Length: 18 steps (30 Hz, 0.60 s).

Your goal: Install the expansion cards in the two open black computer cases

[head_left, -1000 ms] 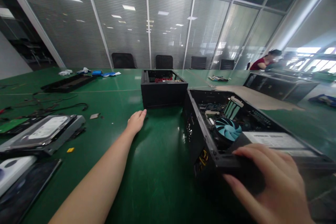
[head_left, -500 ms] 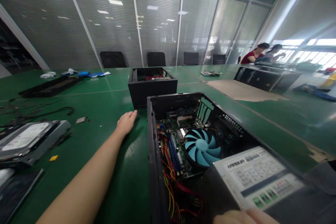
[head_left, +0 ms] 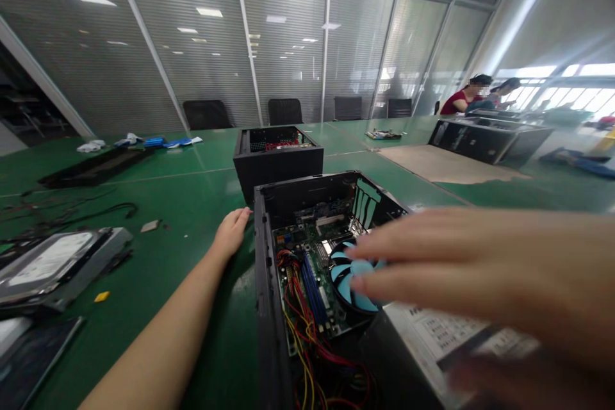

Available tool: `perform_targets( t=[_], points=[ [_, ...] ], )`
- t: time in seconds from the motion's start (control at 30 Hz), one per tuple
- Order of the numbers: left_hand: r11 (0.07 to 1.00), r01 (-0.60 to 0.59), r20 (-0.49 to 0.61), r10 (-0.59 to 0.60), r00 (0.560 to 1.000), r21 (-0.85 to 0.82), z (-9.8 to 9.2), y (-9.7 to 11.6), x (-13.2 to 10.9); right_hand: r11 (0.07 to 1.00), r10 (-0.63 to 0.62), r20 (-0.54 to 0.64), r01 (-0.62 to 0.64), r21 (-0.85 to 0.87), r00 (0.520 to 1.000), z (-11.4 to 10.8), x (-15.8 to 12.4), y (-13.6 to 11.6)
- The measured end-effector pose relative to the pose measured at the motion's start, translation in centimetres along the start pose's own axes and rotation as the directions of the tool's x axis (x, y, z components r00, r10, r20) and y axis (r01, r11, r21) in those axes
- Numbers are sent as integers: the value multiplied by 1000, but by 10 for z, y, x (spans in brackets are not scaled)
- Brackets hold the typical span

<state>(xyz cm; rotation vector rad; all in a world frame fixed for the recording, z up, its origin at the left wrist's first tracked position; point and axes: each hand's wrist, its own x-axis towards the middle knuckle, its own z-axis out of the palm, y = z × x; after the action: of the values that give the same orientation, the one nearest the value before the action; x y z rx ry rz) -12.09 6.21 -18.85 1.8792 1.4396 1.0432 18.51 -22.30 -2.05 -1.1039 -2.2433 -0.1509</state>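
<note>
An open black computer case (head_left: 263, 282) lies on its side on the green table, its inside facing up. In it show a motherboard, a cooling fan (head_left: 360, 268) with light-blue blades, blue memory slots (head_left: 314, 291), loose red and yellow cables (head_left: 300, 333) and a labelled power supply (head_left: 423, 339). My left hand (head_left: 232, 232) is by the case's left wall, fingers extended and fingertips close to it; whether they touch is unclear. My right hand (head_left: 461, 262), smeared by motion, hovers over the fan and power supply. Its fingers are apart with nothing visible between them, and it hides the case's right side.
Behind stands another black case (head_left: 278, 166). On the left are a hard drive (head_left: 52, 259), a yellow piece (head_left: 102, 296), cables and a long black panel (head_left: 96, 166). Cardboard (head_left: 446, 163) and a third case (head_left: 485, 138) lie right, near two seated people.
My right hand has risen from the power supply's near edge and swung over the fan. The open case has shifted slightly left, closer to my left hand, which has barely moved.
</note>
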Motion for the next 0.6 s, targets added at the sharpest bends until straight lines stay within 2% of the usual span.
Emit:
perform_targets(
  t=[0.03, 0.1, 0.17, 0.23, 0.27, 0.3, 0.33, 0.37, 0.4, 0.47, 0.5, 0.57, 0.6],
  points=[
    [998, 25, -22, -27, 999, -65, 0, 3, -1, 997, -62, 143, 67, -29, 988, -5, 31, 14],
    [973, 84, -72, -101, 992, -216, 1, 11, -3, 982, -92, 428, 153, -111, 899, -6, 92, 43],
    [931, 87, -136, -144, 980, -355, 0, 26, -4, 946, 64, 649, 162, -282, 758, 8, 137, 67],
    [886, 0, -222, -117, 968, -463, -7, 51, -8, 878, 231, 761, 207, -431, 606, 35, 160, 87],
    [856, -55, -243, -84, 966, -514, -14, 67, -13, 846, 291, 780, 232, -480, 554, 50, 165, 94],
    [811, -116, -227, -21, 974, -573, -23, 84, -19, 821, 328, 784, 251, -512, 527, 66, 167, 101],
    [766, -185, -176, 95, 980, -615, -34, 103, -28, 805, 349, 774, 254, -536, 528, 80, 166, 106],
    [738, -243, -82, 247, 965, -630, -46, 122, -39, 796, 360, 754, 240, -556, 550, 93, 164, 110],
    [727, -290, 42, 400, 915, -622, -58, 141, -52, 794, 360, 728, 218, -568, 584, 104, 161, 113],
    [746, -372, 316, 600, 735, -552, -76, 174, -81, 805, 352, 689, 171, -568, 633, 118, 156, 116],
    [755, -395, 402, 627, 667, -523, -81, 186, -96, 812, 348, 680, 156, -563, 646, 123, 154, 117],
    [739, -458, 509, 673, 537, -494, -79, 198, -125, 819, 336, 674, 150, -554, 658, 127, 151, 117],
    [724, -508, 523, 689, 502, -467, -74, 199, -138, 819, 332, 673, 152, -553, 661, 128, 150, 116]
  ],
)
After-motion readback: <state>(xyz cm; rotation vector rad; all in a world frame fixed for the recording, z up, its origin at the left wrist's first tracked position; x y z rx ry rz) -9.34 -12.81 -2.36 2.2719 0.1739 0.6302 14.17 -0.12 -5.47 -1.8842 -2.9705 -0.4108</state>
